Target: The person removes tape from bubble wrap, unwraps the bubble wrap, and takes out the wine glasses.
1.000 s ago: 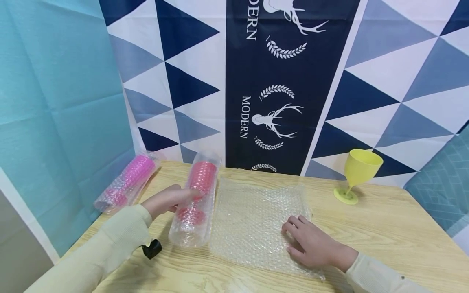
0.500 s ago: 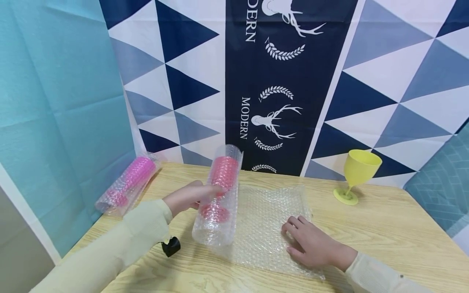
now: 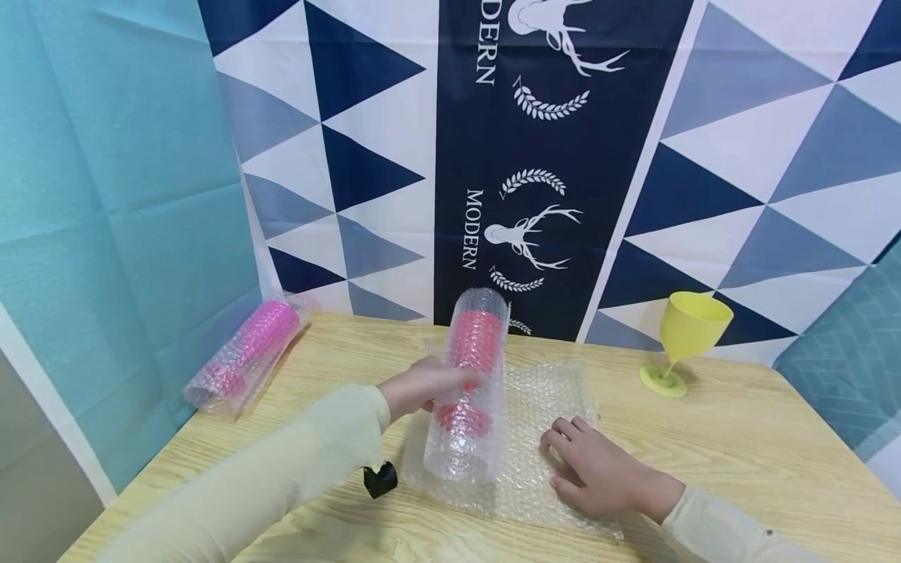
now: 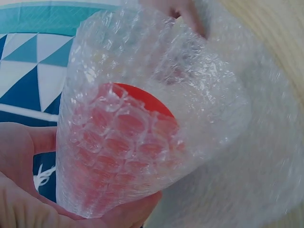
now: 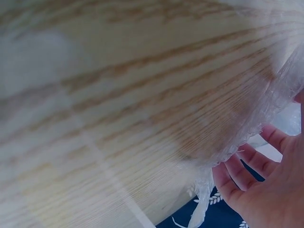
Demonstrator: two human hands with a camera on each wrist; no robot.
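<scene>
My left hand [image 3: 429,383] grips a red goblet [image 3: 473,340] rolled in clear bubble wrap. The roll slants over the left part of a flat bubble wrap sheet [image 3: 545,391] on the table. In the left wrist view, the thumb and fingers curl round the wrap [image 4: 118,142], and the goblet's red rim [image 4: 147,100] shows inside its open end. My right hand [image 3: 605,469] rests on the sheet's right side with its fingers loosely bent. In the right wrist view, the fingertips of this hand [image 5: 266,185] touch the edge of the sheet [image 5: 237,142].
A yellow goblet [image 3: 693,324] stands unwrapped at the back right of the wooden table [image 3: 732,446]. At the back left lies a pink goblet [image 3: 246,352] wrapped in bubble wrap, beside the teal cloth [image 3: 141,234]. A small black object [image 3: 380,478] shows below the left wrist.
My left hand has carried the wrapped red goblet to the right, from beside the sheet's left edge to over the sheet. My right hand has stayed in place.
</scene>
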